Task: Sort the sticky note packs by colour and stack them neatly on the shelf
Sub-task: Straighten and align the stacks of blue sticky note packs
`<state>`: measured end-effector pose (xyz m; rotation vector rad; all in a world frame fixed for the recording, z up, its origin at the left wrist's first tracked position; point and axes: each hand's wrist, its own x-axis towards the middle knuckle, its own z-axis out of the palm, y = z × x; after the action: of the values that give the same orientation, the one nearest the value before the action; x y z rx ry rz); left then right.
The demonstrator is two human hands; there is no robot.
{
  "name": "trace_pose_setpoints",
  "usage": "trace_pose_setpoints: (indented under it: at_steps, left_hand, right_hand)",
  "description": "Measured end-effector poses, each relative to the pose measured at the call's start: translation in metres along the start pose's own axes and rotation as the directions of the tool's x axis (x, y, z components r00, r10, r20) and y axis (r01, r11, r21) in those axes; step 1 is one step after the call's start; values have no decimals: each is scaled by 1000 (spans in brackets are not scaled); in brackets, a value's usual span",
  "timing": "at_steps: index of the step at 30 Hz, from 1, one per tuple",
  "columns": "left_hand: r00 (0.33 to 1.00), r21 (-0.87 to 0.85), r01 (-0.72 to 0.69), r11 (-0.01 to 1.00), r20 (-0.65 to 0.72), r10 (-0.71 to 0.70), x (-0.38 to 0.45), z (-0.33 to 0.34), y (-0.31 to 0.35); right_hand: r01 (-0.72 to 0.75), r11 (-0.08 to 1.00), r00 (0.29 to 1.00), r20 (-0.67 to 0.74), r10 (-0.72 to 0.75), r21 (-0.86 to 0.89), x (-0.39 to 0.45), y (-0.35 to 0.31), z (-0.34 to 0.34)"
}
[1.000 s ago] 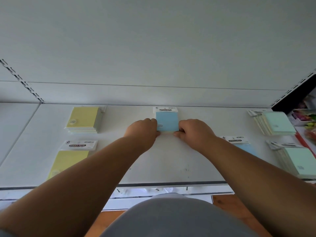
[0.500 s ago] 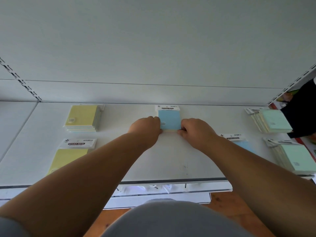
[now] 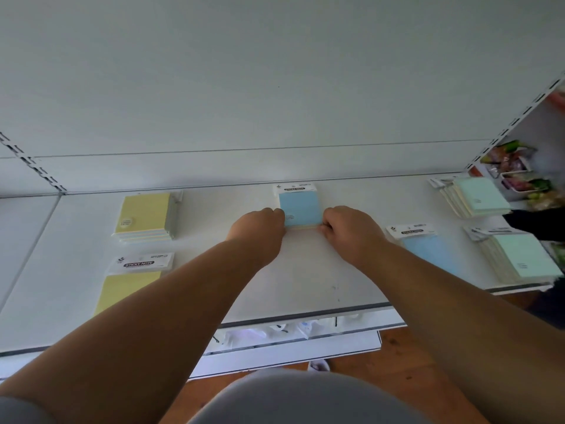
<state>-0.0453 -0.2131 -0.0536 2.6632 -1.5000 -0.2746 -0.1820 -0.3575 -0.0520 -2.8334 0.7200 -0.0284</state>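
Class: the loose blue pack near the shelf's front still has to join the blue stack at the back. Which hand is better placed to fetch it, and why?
Right hand: the loose blue pack lies just beside it, on its side of the blue stack. The left hand would have to cross over.

Left hand (image 3: 260, 228) and right hand (image 3: 348, 229) pinch the blue pack (image 3: 301, 209) on the white shelf (image 3: 305, 276).

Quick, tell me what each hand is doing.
Left hand: closed, gripping the blue sticky note stack at its left edge.
Right hand: closed on its right edge.
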Motion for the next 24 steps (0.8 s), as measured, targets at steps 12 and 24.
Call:
trace_pose_setpoints:
  at_steps: [12, 24]
  left_hand:
    - [1000, -126, 11, 992, -11, -12, -42, 4, 23]
    - [992, -405, 33, 914, 123, 19, -19, 14, 168]
  right_hand:
    - [-172, 984, 973, -143, 179, 55, -47, -5, -5]
    - [-372, 916, 926, -127, 355, -152, -99, 108, -56]
